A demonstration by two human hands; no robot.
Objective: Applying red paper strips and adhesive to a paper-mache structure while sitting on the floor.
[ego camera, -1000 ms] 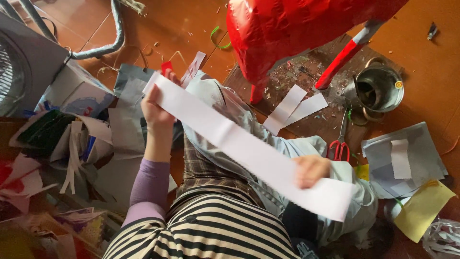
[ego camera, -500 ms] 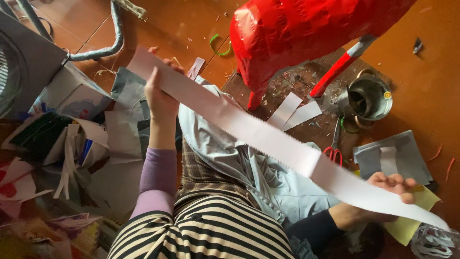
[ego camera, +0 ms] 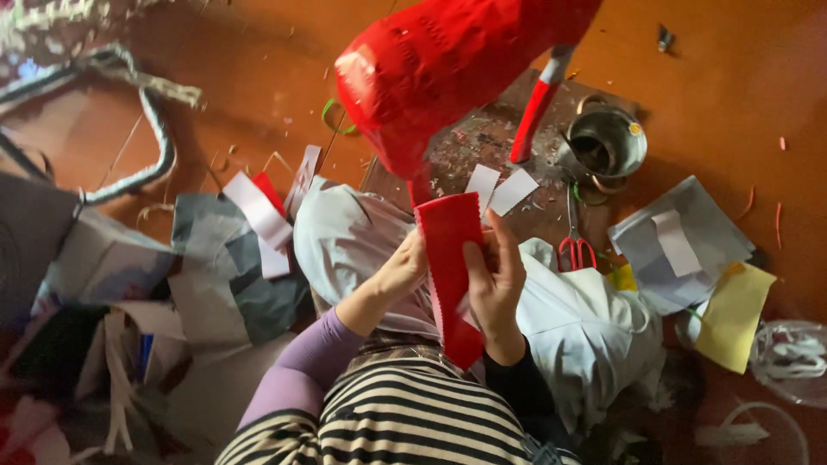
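A folded red paper strip [ego camera: 450,258] with a zigzag top edge is upright in front of me, held by both hands. My left hand [ego camera: 401,269] grips its left edge. My right hand [ego camera: 497,280] holds its right side, thumb across the red face. Just beyond the strip hangs a large red paper-covered form [ego camera: 448,73]. Below my hands lie my striped top and the pale cloth [ego camera: 345,241] over my lap.
Red-handled scissors [ego camera: 575,241] lie on a board right of my hands, near a metal pot [ego camera: 607,142] and a red-handled brush [ego camera: 536,108]. Grey and yellow paper sheets [ego camera: 689,258] lie at right. White and red strips [ego camera: 258,215] and grey sheets clutter the orange floor at left.
The long strip that was stretched wide between my hands with its white side up is now gathered short, red side showing. My right hand came in from the far right to the middle.
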